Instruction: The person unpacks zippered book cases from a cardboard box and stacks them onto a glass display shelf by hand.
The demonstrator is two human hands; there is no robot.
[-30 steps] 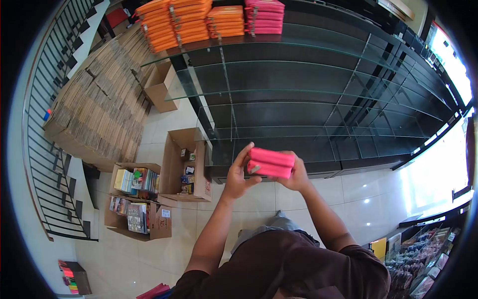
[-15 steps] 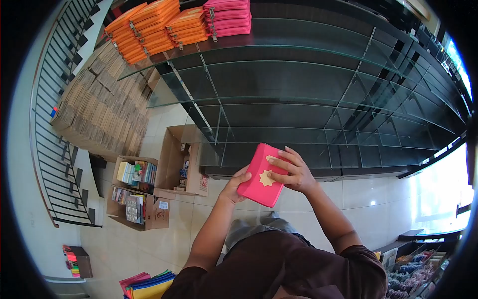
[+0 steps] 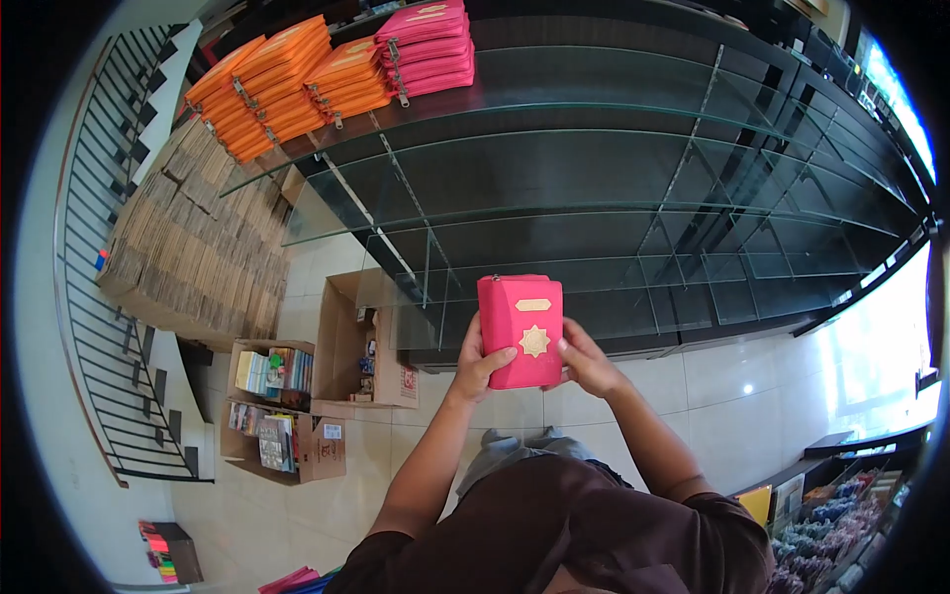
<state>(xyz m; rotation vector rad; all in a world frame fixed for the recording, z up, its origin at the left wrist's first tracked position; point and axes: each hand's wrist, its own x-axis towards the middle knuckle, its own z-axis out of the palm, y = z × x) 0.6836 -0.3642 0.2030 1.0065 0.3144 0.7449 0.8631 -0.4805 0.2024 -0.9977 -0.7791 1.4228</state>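
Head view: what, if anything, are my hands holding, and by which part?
A pink case, held by its lower sides: left hand at its left side, right hand at its right edge.

Bright interior, lit by daylight from the right.
Glare bleaches the right-hand floor (image 3: 841,381); glass shelves (image 3: 564,107) appear bowed; corners black.

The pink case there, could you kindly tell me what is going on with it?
A person is holding the pink case over the floor in front of the shelves, left hand and right hand on its two sides. The face with the gold star is turned to the camera. On the top shelf, a pink stack stands beside orange stacks.
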